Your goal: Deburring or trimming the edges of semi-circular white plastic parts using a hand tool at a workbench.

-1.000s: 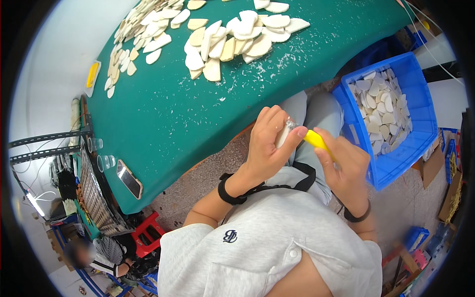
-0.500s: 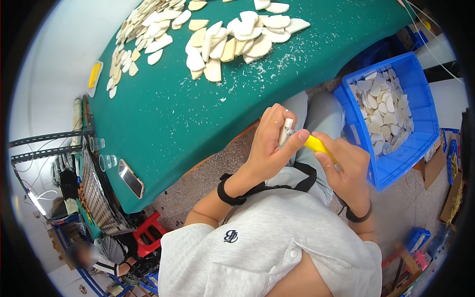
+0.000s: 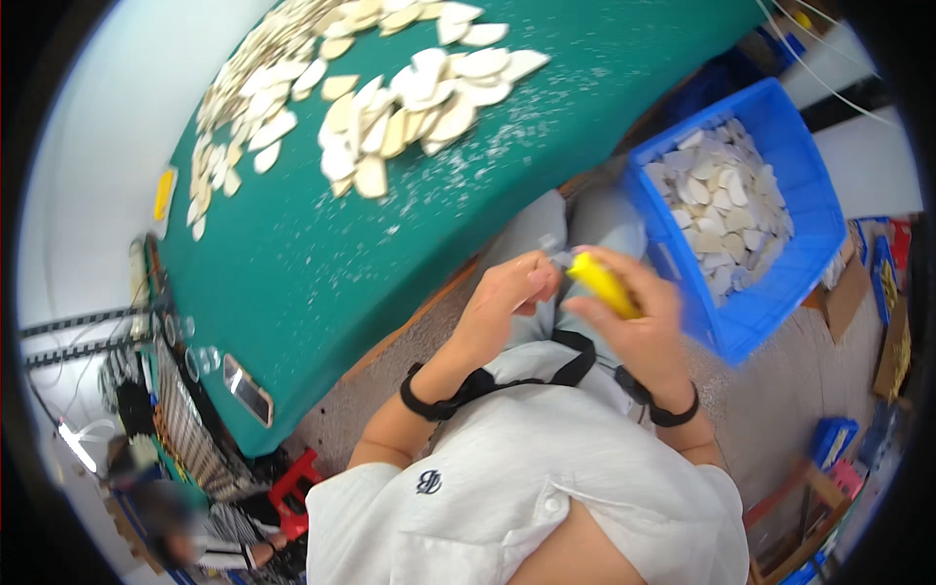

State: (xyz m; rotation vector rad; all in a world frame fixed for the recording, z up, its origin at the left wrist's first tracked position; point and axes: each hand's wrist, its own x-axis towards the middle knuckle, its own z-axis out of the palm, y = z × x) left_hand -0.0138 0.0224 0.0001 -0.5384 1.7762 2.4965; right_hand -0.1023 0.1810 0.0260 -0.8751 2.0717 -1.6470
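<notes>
My right hand (image 3: 639,307) is closed around a yellow-handled knife (image 3: 603,285); its metal tip, blurred by motion, points toward my left hand. My left hand (image 3: 509,300) has its fingers curled in just left of the blade, over my lap. What those fingers hold, if anything, is hidden and blurred. On the green table (image 3: 322,292) lies a heap of flat, white and cream rounded pieces (image 3: 429,97), with thin white shavings scattered beside it. A blue bin (image 3: 829,210) at my right contains many similar pieces (image 3: 721,210).
A larger spread of pieces (image 3: 258,88) covers the table's far left. Along the left edge are a yellow item in a small tray (image 3: 164,200), clear cups (image 3: 207,361) and a phone (image 3: 248,390). Another person (image 3: 210,536) sits at lower left near a red stool (image 3: 292,492).
The white piece seen between my left fingers no longer shows. My left fingers have curled in, and the knife has shifted left with my right hand. The whole view has shifted too.
</notes>
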